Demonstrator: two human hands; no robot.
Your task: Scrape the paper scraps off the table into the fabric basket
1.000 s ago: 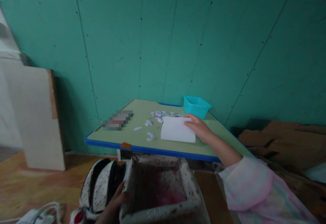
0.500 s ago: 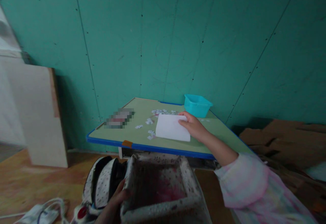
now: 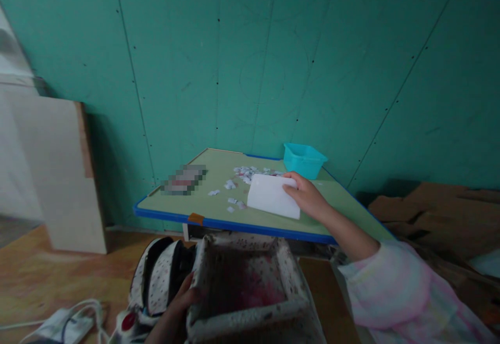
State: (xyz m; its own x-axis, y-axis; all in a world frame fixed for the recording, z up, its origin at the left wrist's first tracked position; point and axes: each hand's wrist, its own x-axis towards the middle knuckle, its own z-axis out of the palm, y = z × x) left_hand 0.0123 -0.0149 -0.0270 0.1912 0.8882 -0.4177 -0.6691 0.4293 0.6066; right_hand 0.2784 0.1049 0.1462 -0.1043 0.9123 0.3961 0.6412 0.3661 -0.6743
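Note:
My right hand point(image 3: 303, 192) grips a white sheet of paper or card point(image 3: 271, 196) by its right edge, just over the pale green tabletop point(image 3: 219, 177). Beside and behind the sheet lie many small white paper scraps point(image 3: 246, 173), some loose ones nearer the front edge. My left hand point(image 3: 183, 299) is closed on the left rim of a spotted white box-like bin point(image 3: 246, 320), held below the table's front edge. Pinkish stuff shows inside the bin, too dim to make out.
A turquoise plastic basket point(image 3: 308, 164) stands at the table's back right. A blurred-out flat object point(image 3: 184, 179) lies on the left. A patterned bag point(image 3: 158, 276) and a white power strip point(image 3: 64, 326) are at lower left. Flattened cardboard point(image 3: 441, 208) is piled to the right.
My right hand and the white sheet have shifted slightly to the right, uncovering more scraps at its left. My left hand keeps its hold on the bin.

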